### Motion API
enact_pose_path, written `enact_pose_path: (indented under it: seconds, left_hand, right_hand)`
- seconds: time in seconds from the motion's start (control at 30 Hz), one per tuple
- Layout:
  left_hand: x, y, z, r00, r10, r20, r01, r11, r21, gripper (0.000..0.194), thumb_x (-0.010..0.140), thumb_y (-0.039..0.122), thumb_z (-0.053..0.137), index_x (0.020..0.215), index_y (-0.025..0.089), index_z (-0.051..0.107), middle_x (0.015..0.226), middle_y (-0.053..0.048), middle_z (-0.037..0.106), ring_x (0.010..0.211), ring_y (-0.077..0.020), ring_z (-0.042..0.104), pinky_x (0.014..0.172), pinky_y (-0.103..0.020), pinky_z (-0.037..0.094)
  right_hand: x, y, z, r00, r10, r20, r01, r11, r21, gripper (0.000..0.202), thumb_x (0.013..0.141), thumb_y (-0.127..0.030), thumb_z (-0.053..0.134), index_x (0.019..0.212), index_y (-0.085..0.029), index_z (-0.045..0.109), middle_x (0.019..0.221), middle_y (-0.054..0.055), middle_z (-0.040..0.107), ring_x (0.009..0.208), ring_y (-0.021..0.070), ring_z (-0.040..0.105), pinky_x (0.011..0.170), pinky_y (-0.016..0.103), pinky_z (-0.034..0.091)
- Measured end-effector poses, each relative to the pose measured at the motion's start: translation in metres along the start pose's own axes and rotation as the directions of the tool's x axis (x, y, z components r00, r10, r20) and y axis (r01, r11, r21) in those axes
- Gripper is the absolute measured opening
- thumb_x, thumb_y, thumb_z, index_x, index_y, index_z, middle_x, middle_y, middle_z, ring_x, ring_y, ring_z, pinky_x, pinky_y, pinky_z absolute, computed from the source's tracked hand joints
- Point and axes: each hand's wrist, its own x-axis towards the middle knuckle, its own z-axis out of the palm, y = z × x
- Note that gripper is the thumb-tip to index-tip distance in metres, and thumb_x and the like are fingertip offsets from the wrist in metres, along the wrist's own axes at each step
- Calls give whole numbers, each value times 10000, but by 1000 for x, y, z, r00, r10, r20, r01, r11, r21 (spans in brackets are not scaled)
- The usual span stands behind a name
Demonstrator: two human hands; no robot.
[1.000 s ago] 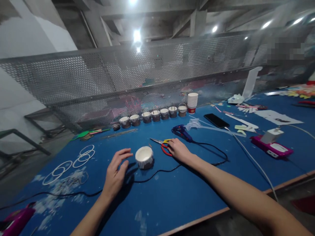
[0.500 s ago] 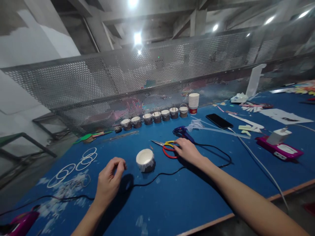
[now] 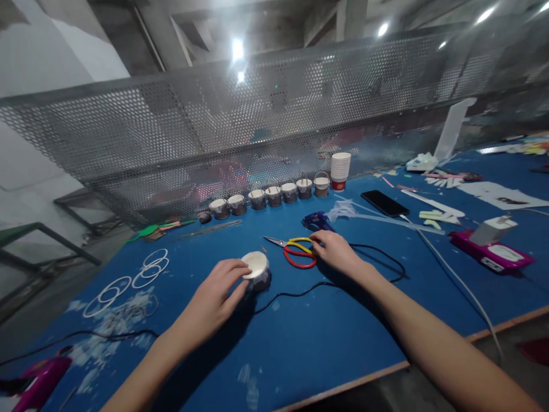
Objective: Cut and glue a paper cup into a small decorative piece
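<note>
A small round cup (image 3: 257, 266) with a white inside and a wrinkled grey wrap stands on the blue table (image 3: 300, 337). My left hand (image 3: 223, 289) is at its left side, fingers apart, fingertips at the rim; whether they press on it is unclear. Scissors (image 3: 300, 252) with red and yellow handles lie right of the cup, blades pointing left. My right hand (image 3: 334, 249) rests at the yellow handle with its fingers curled round the handle's end. Just behind that hand lies a blue glue gun (image 3: 317, 221).
Several wrapped cups (image 3: 273, 196) line the back beside stacked paper cups (image 3: 340, 170). White rings (image 3: 114, 290) lie left. A phone (image 3: 385, 203), white strips and a magenta power strip (image 3: 493, 252) sit right. Black cable crosses the table.
My left hand has moved right to the cup, and its fingers have opened. My right hand has shifted slightly at the scissors handles. The view has tilted down a little.
</note>
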Motion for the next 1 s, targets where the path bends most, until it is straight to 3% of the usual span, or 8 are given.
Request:
enact_pose_path:
  seconds: [0.13, 0.27, 0.37, 0.5, 0.63, 0.73, 0.83, 1.0]
  left_hand:
    - [2, -5, 14, 996, 68, 62, -68, 998, -7, 222, 862, 245, 432, 893, 236, 652, 974, -86, 696, 983, -231, 615, 853, -369, 509]
    - [2, -9, 19, 998, -5, 70, 8, 999, -37, 218, 867, 254, 413, 887, 227, 628, 873, -75, 685, 824, -206, 637, 736, -323, 522]
    - [3, -11, 22, 995, -80, 67, 83, 996, -44, 198, 853, 273, 429, 916, 214, 608, 823, -65, 670, 741, -199, 633, 681, -314, 512]
    - [7, -14, 25, 995, -71, 75, 76, 996, -54, 203, 846, 302, 441, 856, 214, 625, 829, -64, 686, 761, -207, 631, 702, -317, 500]
    - [9, -15, 19, 988, -151, 17, 152, 982, -115, 217, 838, 333, 465, 807, 212, 643, 783, -36, 680, 720, -182, 622, 685, -277, 479]
    - [11, -14, 13, 956, -292, -24, 278, 931, -235, 217, 808, 358, 505, 786, 201, 653, 742, -13, 666, 660, -160, 599, 625, -246, 461]
    - [10, -12, 10, 906, -424, 5, 393, 837, -381, 206, 765, 356, 545, 760, 188, 664, 691, -1, 661, 624, -155, 595, 607, -241, 458]
    - [6, -15, 16, 862, -505, 53, 445, 700, -559, 158, 700, 293, 565, 745, 180, 667, 665, -3, 658, 662, -177, 610, 678, -271, 466]
  right_hand:
    - [0, -7, 13, 994, -71, 78, 74, 996, -44, 196, 881, -146, 512, 941, -170, 697, 999, 106, 700, 947, 230, 615, 770, 271, 427]
    - [-1, -13, 19, 990, -99, 96, 106, 992, -72, 223, 889, -126, 482, 928, -157, 700, 988, 132, 691, 927, 249, 604, 749, 291, 422]
    - [-2, -14, 19, 991, -102, 91, 109, 991, -74, 220, 890, -128, 485, 948, -155, 695, 983, 126, 687, 922, 246, 600, 749, 292, 425]
    - [-3, -14, 13, 994, -88, 62, 91, 995, -50, 194, 892, -158, 506, 944, -157, 693, 970, 111, 687, 917, 226, 605, 772, 278, 430]
    - [-3, -11, 4, 999, -41, -18, 41, 999, 3, 218, 907, -181, 486, 1011, -163, 677, 1023, 98, 682, 979, 219, 598, 819, 282, 432]
    - [-4, -12, -2, 998, -2, -68, 5, 999, 41, 231, 898, -164, 480, 1020, -180, 676, 1040, 78, 686, 982, 207, 607, 828, 277, 437]
    - [-5, -12, -6, 994, 29, -102, -23, 998, 64, 235, 894, -164, 481, 1021, -197, 676, 1058, 60, 690, 996, 192, 613, 843, 263, 436]
    - [-3, -2, -13, 981, 152, -122, -147, 988, 46, 242, 899, -207, 464, 1000, -206, 684, 1080, 81, 690, 1015, 248, 621, 826, 320, 449]
